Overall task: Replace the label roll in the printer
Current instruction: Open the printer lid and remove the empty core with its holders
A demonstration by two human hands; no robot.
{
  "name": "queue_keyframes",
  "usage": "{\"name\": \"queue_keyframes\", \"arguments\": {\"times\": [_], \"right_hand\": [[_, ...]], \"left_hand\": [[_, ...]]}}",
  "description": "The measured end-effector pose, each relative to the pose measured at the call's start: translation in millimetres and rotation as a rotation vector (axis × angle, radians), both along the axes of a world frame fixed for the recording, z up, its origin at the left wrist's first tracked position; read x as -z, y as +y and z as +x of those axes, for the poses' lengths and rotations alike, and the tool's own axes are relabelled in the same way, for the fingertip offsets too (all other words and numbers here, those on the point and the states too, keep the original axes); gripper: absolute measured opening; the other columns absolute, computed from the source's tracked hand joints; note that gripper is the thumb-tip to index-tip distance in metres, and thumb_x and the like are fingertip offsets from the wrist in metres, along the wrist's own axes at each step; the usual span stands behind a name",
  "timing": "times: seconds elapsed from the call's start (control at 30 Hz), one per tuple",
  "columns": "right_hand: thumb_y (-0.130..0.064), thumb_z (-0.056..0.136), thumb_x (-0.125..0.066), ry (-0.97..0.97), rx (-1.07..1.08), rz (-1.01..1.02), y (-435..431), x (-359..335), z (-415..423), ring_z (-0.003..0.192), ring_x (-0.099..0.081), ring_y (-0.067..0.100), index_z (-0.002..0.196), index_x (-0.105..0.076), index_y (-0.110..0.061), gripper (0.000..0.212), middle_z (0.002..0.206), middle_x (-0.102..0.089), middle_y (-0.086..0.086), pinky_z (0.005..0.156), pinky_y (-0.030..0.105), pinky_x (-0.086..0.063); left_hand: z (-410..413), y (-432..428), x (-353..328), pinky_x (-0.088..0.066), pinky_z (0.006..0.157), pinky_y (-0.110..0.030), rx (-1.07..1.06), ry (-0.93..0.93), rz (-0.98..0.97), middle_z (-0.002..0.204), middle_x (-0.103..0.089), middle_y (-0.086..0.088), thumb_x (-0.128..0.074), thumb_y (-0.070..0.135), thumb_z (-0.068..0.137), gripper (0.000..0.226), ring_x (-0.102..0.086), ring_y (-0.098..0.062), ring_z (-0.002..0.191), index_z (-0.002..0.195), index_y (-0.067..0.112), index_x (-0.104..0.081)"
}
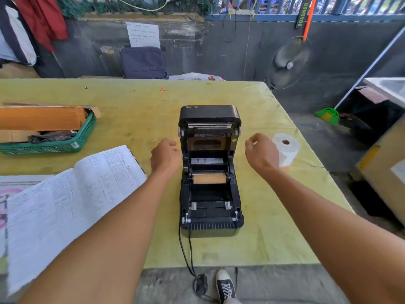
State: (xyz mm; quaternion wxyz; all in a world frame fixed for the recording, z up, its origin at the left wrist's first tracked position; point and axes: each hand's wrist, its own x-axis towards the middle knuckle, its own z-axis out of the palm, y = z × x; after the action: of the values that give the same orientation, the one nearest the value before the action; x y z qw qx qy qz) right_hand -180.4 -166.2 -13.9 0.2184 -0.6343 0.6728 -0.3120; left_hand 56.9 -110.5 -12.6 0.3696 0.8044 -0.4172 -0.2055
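Yellow table (135, 110), open printer (210, 172) between empty hands, ledger (72, 200), green basket (83, 137)

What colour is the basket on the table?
Green, a plastic mesh basket at the table's left side, seen in the head view.

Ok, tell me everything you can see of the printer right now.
The printer is a black plastic desktop unit labelled Xprinter, sitting on the yellow-green table cover. Its lid is swung fully open and stands upright at the far end. An empty brown cardboard core sits across the roll bay. Two cables leave the near end. The left hand is at its side; contact is unclear.
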Motion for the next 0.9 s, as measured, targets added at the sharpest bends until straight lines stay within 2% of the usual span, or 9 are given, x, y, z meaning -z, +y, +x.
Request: {"name": "queue_keyframes", "arguments": {"times": [0.1,0.2,0.3,0.47,0.53,0.6,0.67,0.77,0.9], "right_hand": [[-0.023,0.094,-0.066,0.135,-0.331,0.34,13,26,-6,0.073,-0.067,0.023,0.126,-0.059,-0.017,0.033,0.089,-0.071,0.008,0.065,0.03,-0.053],[-0.018,0.09,-0.074,0.181,-0.496,0.408,17,41,6,0.078,-0.069,0.025,0.145,-0.048,-0.016,0.061,0.111,-0.068,0.013,0.07,0.03,-0.053],[-0.015,0.093,-0.07,0.228,-0.498,0.391,11,50,18,0.065,-0.068,0.021,0.141,-0.053,-0.013,0.051,0.107,-0.067,0.01,0.066,0.033,-0.058],[-0.016,0.098,-0.061,0.175,-0.497,0.345,2,43,13,0.081,-0.065,0.022,0.13,-0.064,-0.007,0.034,0.106,-0.068,0.008,0.068,0.027,-0.051],[-0.024,0.098,-0.064,-0.034,-0.453,0.323,2,28,9,0.088,-0.063,0.014,0.132,-0.064,-0.009,0.037,0.11,-0.066,0.002,0.074,0.022,-0.047],[-0.034,0.096,-0.066,-0.233,-0.409,0.342,3,9,6,0.103,-0.062,0.018,0.128,-0.067,-0.012,0.039,0.112,-0.067,0.003,0.084,0.029,-0.048],[-0.036,0.097,-0.065,-0.382,-0.368,0.436,10,-6,3,0.099,-0.063,0.021,0.123,-0.067,-0.014,0.034,0.112,-0.066,0.008,0.083,0.034,-0.056],[-0.036,0.102,-0.055,-0.496,-0.315,0.52,32,-15,-11,0.084,-0.063,0.018,0.127,-0.065,-0.014,0.035,0.102,-0.065,0.005,0.076,0.035,-0.061],[-0.043,0.102,-0.052,-0.509,-0.241,0.544,66,-5,-55,0.095,-0.067,0.022,0.121,-0.067,-0.021,0.032,0.103,-0.072,0.004,0.083,0.04,-0.056]], "left_hand": [[-4,19,34,-0.046,0.076,-0.029,0.351,-0.075,0.215,0.114,-0.063,-0.01,-0.067,0.004,0.082,0.057,-0.062,-0.026,0.096,0.135,0.019,-0.051],[-10,20,59,-0.046,0.076,-0.03,0.471,-0.079,0.267,0.098,-0.064,-0.008,-0.078,0.011,0.078,0.056,-0.063,-0.03,0.095,0.129,0.014,-0.057],[-11,12,72,-0.04,0.064,-0.029,0.432,-0.163,0.227,0.08,-0.06,-0.002,-0.076,0.018,0.081,0.032,-0.064,-0.028,0.082,0.111,0.013,-0.066],[-4,7,77,-0.037,0.055,-0.027,0.431,-0.173,0.102,0.078,-0.059,-0.001,-0.069,0.023,0.088,0.023,-0.055,-0.017,0.067,0.109,0.014,-0.071],[-3,6,67,-0.042,0.06,-0.027,0.387,-0.052,0.027,0.081,-0.063,-0.001,-0.063,0.031,0.092,0.022,-0.057,-0.016,0.07,0.104,0.015,-0.07],[-10,2,48,-0.052,0.074,-0.035,0.312,0.241,0.013,0.096,-0.064,-0.004,-0.053,0.038,0.097,0.027,-0.062,-0.017,0.084,0.109,0.015,-0.062],[-25,3,27,-0.055,0.077,-0.038,0.272,0.55,0.003,0.105,-0.063,-0.009,-0.052,0.037,0.098,0.024,-0.067,-0.019,0.087,0.111,0.016,-0.052],[-53,16,10,-0.053,0.057,-0.026,0.323,0.601,-0.051,0.1,-0.068,-0.011,-0.064,0.038,0.092,0.026,-0.066,-0.011,0.067,0.104,0.019,-0.05],[-94,35,12,-0.048,0.049,-0.021,0.386,0.639,0.04,0.102,-0.068,-0.009,-0.063,0.037,0.093,0.028,-0.06,-0.009,0.061,0.108,0.016,-0.053]]}}
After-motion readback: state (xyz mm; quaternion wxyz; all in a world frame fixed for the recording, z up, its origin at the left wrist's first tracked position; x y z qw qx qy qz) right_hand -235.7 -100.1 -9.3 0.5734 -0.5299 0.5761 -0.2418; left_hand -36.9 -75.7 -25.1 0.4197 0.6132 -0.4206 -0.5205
